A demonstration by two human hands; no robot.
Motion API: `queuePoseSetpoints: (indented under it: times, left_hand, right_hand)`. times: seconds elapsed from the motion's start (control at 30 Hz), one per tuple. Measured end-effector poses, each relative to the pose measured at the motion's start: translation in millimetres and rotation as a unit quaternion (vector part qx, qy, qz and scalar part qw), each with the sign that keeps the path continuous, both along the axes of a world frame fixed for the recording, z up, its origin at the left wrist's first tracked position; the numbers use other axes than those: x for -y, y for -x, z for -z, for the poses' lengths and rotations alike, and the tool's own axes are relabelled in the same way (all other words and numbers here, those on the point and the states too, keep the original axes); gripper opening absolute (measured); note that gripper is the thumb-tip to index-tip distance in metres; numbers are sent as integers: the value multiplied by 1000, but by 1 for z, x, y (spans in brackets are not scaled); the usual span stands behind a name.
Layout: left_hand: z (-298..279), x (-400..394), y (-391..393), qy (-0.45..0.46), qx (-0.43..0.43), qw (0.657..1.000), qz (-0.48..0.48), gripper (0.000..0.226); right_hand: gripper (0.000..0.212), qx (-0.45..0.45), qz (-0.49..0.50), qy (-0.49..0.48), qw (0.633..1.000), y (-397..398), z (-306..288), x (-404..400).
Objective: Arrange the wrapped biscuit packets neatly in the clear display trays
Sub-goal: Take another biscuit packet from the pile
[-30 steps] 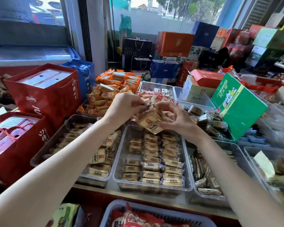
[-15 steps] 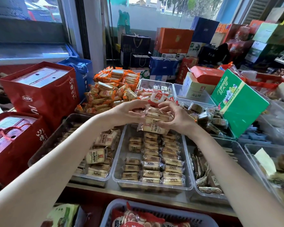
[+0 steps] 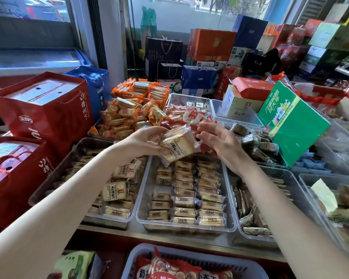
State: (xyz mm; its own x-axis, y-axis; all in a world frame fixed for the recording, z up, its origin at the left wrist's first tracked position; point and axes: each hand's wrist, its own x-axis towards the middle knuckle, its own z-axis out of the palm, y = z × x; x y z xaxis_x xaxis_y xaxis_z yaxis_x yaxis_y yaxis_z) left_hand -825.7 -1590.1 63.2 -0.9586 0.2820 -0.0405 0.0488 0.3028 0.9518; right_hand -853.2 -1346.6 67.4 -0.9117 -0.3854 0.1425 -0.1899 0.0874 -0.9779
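Right hand (image 3: 222,141) released biscuit packets (image 3: 177,146); left hand (image 3: 147,141) grips them.

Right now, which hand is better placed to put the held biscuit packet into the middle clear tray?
The left hand. It grips the biscuit packet directly above the middle tray; the right hand seems only to touch the wrapper's end.

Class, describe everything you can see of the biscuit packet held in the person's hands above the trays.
The biscuit packet is a pale, blocky stack of biscuits in clear, crinkly plastic wrap with dark printed lettering on one face. It is held tilted in the air above the middle clear tray, which already holds rows of similar packets. The left hand grips its left side with thumb above and fingers beneath. The right hand is at its right end, fingers loosely curled; whether they touch the wrap is unclear.
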Motion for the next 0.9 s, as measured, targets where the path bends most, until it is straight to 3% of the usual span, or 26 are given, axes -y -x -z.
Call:
queuePoseSetpoints:
  times: [0.1,0.23,0.43,0.57,0.7,0.9]
  left_hand:
    - [4,6,2,3,9,1000,13,67]
    - [5,7,0,-27,11,999,27,60]
    - [6,11,1,-69,11,997,-11,63]
    - [0,4,6,1,-41,998,-51,68]
    - [-2,-1,12,73,-101,990,-65,71]
    - [-3,3,9,92,-109,987,-77,64]
  right_hand:
    - [14,-77,30,-106,991,1,1,9]
    - [12,-176,80,-163,968,7,-7,21]
    - [27,-95,42,-130,986,5,-8,14]
    - [17,-122,87,-182,972,10,-7,17]
    - [22,-130,129,-233,955,16,-3,24]
    - [10,-205,176,-190,944,12,5,24]
